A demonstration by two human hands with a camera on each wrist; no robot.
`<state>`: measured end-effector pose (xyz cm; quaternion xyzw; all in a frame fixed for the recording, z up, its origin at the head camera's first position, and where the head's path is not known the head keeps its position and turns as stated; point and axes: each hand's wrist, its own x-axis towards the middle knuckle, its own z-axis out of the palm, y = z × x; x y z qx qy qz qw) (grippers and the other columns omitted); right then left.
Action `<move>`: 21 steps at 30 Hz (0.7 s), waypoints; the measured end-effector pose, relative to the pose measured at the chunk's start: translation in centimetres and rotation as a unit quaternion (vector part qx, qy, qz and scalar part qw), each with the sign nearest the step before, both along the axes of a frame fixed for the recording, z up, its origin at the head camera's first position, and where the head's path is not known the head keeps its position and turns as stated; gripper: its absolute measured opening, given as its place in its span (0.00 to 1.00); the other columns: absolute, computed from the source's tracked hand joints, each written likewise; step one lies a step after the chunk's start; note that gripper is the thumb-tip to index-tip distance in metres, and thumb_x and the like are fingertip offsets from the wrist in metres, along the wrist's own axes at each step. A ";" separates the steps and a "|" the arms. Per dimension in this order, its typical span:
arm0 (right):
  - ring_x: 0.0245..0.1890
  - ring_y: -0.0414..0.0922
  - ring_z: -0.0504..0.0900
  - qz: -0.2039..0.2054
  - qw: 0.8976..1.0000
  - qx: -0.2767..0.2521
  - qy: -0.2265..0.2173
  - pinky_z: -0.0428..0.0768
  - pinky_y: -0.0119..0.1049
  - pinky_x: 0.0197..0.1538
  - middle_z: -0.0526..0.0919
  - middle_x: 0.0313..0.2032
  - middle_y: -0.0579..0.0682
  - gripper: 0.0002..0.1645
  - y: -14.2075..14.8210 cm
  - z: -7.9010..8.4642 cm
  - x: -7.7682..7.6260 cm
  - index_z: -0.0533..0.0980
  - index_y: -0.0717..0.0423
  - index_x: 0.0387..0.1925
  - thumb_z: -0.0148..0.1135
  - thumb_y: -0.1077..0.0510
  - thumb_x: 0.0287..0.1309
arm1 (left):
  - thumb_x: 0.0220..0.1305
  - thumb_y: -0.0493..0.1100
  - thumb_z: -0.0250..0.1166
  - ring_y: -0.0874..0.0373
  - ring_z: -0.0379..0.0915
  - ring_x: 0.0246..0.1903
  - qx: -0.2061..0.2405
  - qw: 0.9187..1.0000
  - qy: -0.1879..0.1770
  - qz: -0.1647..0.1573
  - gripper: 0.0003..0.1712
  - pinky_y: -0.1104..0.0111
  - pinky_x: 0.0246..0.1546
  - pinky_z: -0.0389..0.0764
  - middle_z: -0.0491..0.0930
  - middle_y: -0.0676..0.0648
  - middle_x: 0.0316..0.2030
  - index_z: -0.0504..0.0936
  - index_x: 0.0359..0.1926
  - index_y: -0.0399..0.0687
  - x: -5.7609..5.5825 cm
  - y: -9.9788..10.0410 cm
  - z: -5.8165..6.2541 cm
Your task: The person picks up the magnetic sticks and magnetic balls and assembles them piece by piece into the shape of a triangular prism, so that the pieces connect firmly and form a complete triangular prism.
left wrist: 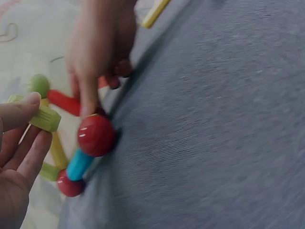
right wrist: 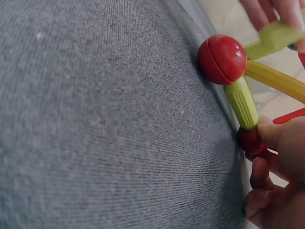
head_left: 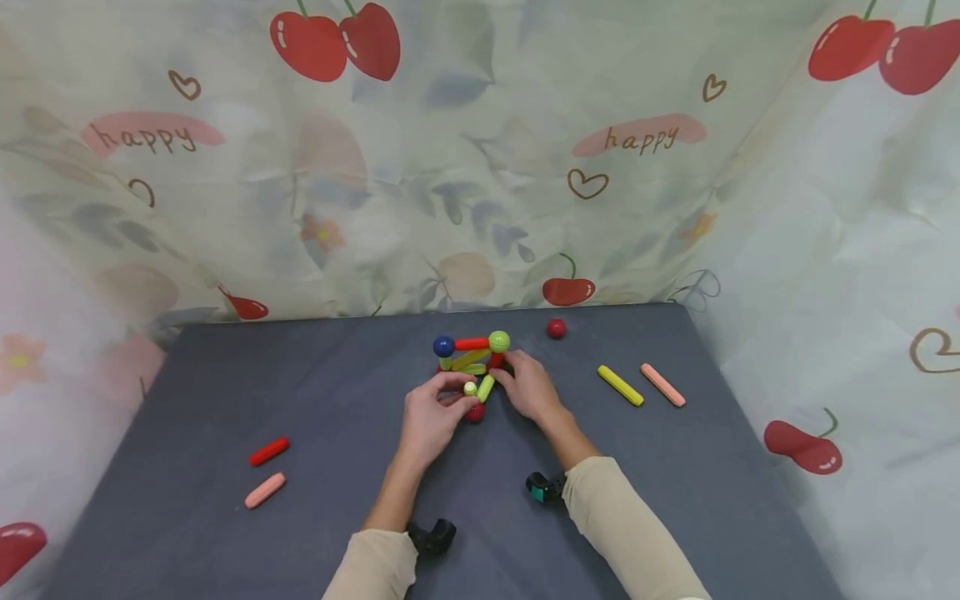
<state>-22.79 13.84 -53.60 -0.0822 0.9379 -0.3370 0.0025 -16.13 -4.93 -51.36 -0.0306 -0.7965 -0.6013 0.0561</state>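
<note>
My left hand (head_left: 429, 417) pinches a light green rod (left wrist: 46, 118) between thumb and fingers, over the front of a built frame of rods and balls. At the frame's front sits a red ball (head_left: 475, 412); a blue rod (left wrist: 80, 164) and a second light green rod (right wrist: 241, 102) run from it. My right hand (head_left: 531, 387) holds the red ball (right wrist: 251, 141) at the frame's right corner, thumb and fingers around it. Along the top, a red rod (head_left: 472, 343) joins a blue ball (head_left: 444, 346) and a green ball (head_left: 498, 341). Fingers partly hide the lower frame.
On the dark grey table (head_left: 337, 375), a loose red ball (head_left: 557, 328) lies near the back edge. A yellow rod (head_left: 620, 386) and a pink rod (head_left: 663, 385) lie to the right. Another red rod (head_left: 269, 451) and pink rod (head_left: 265, 490) lie left. A patterned cloth (head_left: 450, 167) hangs behind.
</note>
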 end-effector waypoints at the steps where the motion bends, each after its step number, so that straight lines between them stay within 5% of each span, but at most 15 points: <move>1: 0.57 0.53 0.82 -0.001 1.000 -0.001 0.003 0.79 0.51 0.64 0.84 0.54 0.54 0.23 0.0 0.0 0.0 0.79 0.53 0.61 0.62 0.48 0.70 | 0.56 0.36 0.77 0.53 0.88 0.44 0.000 1.000 -0.006 -0.002 0.16 0.65 0.45 0.88 0.88 0.47 0.43 0.88 0.46 0.53 -0.1 0.3 -0.2; 7: 0.56 0.53 0.83 -0.001 1.000 -0.005 0.012 0.79 0.51 0.63 0.84 0.53 0.54 0.21 0.0 0.0 0.0 0.80 0.54 0.58 0.63 0.49 0.70 | 0.57 0.37 0.77 0.51 0.89 0.45 -0.015 0.999 -0.024 -0.017 0.18 0.63 0.46 0.88 0.87 0.45 0.45 0.87 0.48 0.52 -0.2 0.6 -0.9; 12: 0.59 0.53 0.81 0.026 1.000 -0.001 -0.007 0.78 0.51 0.65 0.83 0.57 0.55 0.25 0.8 0.4 0.1 0.77 0.55 0.63 0.62 0.48 0.71 | 0.56 0.37 0.78 0.52 0.84 0.52 -0.032 0.998 -0.028 -0.039 0.24 0.61 0.54 0.86 0.86 0.48 0.51 0.84 0.55 0.49 -0.9 -1.3 -0.3; 16: 0.60 0.53 0.81 0.032 0.999 0.014 0.011 0.78 0.52 0.64 0.82 0.58 0.55 0.24 2.5 1.3 -0.2 0.76 0.55 0.65 0.62 0.52 0.71 | 0.57 0.38 0.78 0.50 0.80 0.57 -0.054 0.998 -0.026 -0.017 0.26 0.55 0.60 0.82 0.84 0.48 0.54 0.81 0.56 0.50 -2.7 -3.6 -0.1; 21: 0.56 0.55 0.81 -0.026 0.996 0.048 0.068 0.81 0.53 0.57 0.77 0.60 0.56 0.23 4.6 2.3 -1.9 0.76 0.53 0.65 0.62 0.60 0.70 | 0.59 0.40 0.76 0.47 0.78 0.61 -0.070 0.996 -0.051 0.007 0.29 0.53 0.63 0.79 0.81 0.43 0.59 0.78 0.61 0.48 -5.3 -5.2 -0.8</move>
